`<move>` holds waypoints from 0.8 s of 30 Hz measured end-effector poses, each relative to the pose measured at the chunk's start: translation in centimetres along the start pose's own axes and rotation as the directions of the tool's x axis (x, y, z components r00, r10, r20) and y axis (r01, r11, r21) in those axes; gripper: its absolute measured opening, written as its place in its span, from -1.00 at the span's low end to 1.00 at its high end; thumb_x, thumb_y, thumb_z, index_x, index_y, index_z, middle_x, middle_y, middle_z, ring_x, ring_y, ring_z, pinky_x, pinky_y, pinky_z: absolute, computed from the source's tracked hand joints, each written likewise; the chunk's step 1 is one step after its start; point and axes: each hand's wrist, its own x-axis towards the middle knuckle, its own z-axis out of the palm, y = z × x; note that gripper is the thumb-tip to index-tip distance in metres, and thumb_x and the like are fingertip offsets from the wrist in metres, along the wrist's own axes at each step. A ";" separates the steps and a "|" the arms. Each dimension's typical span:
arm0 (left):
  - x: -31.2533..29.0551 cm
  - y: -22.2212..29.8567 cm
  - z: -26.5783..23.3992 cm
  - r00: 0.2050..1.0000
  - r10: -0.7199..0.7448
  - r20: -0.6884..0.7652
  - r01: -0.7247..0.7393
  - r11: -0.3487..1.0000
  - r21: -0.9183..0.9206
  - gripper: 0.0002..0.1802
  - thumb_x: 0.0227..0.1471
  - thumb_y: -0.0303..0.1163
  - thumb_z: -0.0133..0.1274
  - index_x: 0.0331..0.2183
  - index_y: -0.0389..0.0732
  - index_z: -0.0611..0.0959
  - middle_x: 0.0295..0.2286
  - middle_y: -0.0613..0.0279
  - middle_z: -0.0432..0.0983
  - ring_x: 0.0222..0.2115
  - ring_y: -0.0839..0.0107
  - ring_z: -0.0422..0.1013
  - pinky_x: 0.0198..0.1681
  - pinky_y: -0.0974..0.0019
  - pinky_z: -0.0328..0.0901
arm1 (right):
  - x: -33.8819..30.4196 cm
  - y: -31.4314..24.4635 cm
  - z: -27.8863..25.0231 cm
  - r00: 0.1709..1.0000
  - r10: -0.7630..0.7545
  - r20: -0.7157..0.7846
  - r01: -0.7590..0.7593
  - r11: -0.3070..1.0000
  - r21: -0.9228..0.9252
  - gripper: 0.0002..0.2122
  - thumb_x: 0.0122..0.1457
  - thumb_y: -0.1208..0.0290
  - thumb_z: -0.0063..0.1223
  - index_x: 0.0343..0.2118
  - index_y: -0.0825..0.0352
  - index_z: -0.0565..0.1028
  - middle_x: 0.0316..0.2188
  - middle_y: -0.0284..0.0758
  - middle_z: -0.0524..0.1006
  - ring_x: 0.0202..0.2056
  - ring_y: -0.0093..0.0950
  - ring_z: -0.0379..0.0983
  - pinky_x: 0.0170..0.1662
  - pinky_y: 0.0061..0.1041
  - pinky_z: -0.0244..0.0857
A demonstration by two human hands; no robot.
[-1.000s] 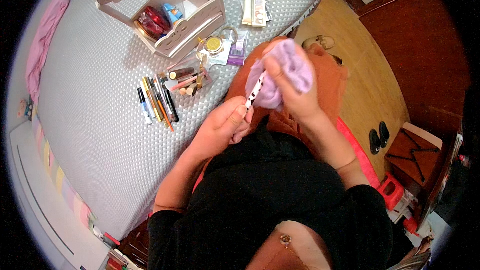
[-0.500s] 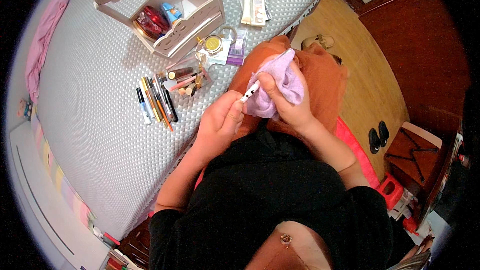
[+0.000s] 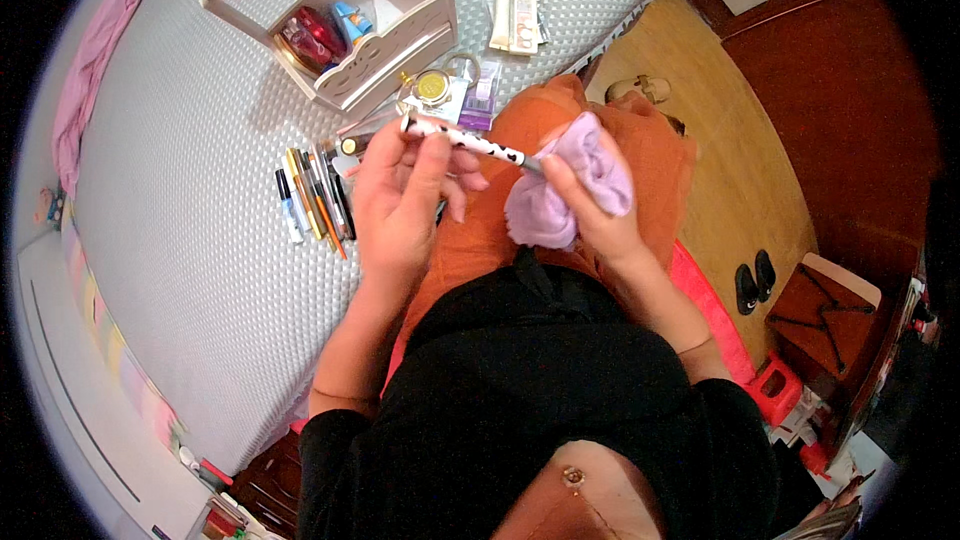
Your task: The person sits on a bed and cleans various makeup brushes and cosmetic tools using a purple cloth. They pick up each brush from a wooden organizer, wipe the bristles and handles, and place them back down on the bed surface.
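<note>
A slim white stick with black spots (image 3: 478, 143), pen-shaped, slants between my two hands over my lap. My left hand (image 3: 400, 195) pinches its upper-left end between thumb and fingers, with the other fingers loosely spread. In my right hand (image 3: 605, 225) a crumpled lilac cloth (image 3: 540, 205) is bunched up. The stick's grey right end meets the cloth under my right thumb. Left of my left hand, several pencils and slim tubes (image 3: 318, 200) lie side by side on the bed. A clear case of small cosmetics is partly hidden behind that hand.
On the quilted grey bedspread (image 3: 220, 270) stands an open white box (image 3: 405, 50) with red and blue items inside. Beside it lie a round gold-coloured item (image 3: 432, 87) and a purple packet (image 3: 480, 105). Further right are pale tubes and boxes (image 3: 515, 20). Black slippers (image 3: 755, 283) rest on the floor.
My left hand has moved up and left, and its fingers have loosened. Much more of the spotted stick now shows outside the cloth. My right hand with the cloth has shifted slightly right.
</note>
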 end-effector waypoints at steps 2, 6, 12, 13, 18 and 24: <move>0.1 -0.4 0.9 1.000 -0.018 0.006 0.018 1.000 0.017 -0.85 0.18 -0.48 -0.05 -0.20 -0.32 0.46 -0.44 0.18 0.46 -0.52 0.48 0.44 -0.61 0.55 0.26 | -0.7 0.0 1.3 0.998 -0.036 0.042 0.034 0.998 0.045 -0.79 0.13 0.54 0.11 -0.18 0.36 0.40 -0.31 -0.39 0.48 -0.25 -0.61 0.41 -0.14 -0.61 0.29; -0.3 -2.2 0.8 0.984 -0.049 0.174 0.026 0.991 0.133 -0.83 0.14 -0.51 0.00 -0.19 -0.31 0.47 -0.41 0.28 0.43 -0.45 0.62 0.35 -0.47 0.56 0.23 | -1.1 -0.6 2.8 0.997 -0.056 0.048 0.054 0.997 0.049 -0.75 0.13 0.55 0.11 -0.13 0.38 0.37 -0.28 -0.38 0.47 -0.26 -0.61 0.41 -0.15 -0.61 0.28; -0.4 -1.7 0.0 0.971 -0.021 0.240 -0.012 0.990 0.138 -0.82 0.23 -0.41 -0.15 -0.17 -0.27 0.44 -0.44 0.28 0.43 -0.44 0.56 0.34 -0.35 0.47 0.27 | 1.4 -1.7 0.6 0.998 -0.055 0.012 0.053 0.991 0.125 -0.59 0.23 0.37 -0.01 0.10 0.39 0.26 -0.14 -0.33 0.45 -0.11 -0.53 0.38 -0.01 -0.52 0.26; -0.5 -1.7 0.0 0.962 -0.063 0.265 0.011 0.981 0.195 -0.82 0.22 -0.42 -0.14 -0.17 -0.27 0.44 -0.45 0.27 0.44 -0.45 0.55 0.35 -0.37 0.45 0.28 | 1.5 -1.4 0.8 0.993 -0.112 0.047 0.108 0.991 0.084 -0.55 0.22 0.38 0.00 0.14 0.40 0.23 -0.12 -0.32 0.44 -0.10 -0.52 0.38 0.00 -0.52 0.25; -1.5 -2.3 0.2 0.943 -0.059 0.326 -0.128 0.842 0.525 -0.81 0.14 -0.45 -0.07 -0.19 -0.27 0.42 -0.54 0.20 0.42 -0.53 0.42 0.41 -0.42 0.35 0.32 | 1.3 -1.6 2.2 0.989 -0.065 0.135 0.084 0.987 -0.140 -0.46 0.11 0.56 0.11 0.16 0.46 0.22 -0.04 -0.26 0.40 -0.09 -0.51 0.40 -0.02 -0.54 0.28; -4.9 0.0 -2.4 0.918 -0.089 0.386 -0.141 0.837 0.529 -0.91 0.07 -0.54 -0.04 -0.31 -0.28 0.45 -0.46 0.14 0.41 -0.44 0.31 0.40 -0.33 0.31 0.29 | 3.4 -3.1 1.1 0.966 -0.250 -0.069 0.225 0.939 -0.260 -0.59 0.21 0.44 0.02 0.11 0.40 0.30 -0.25 -0.34 0.50 -0.23 -0.60 0.42 -0.11 -0.62 0.29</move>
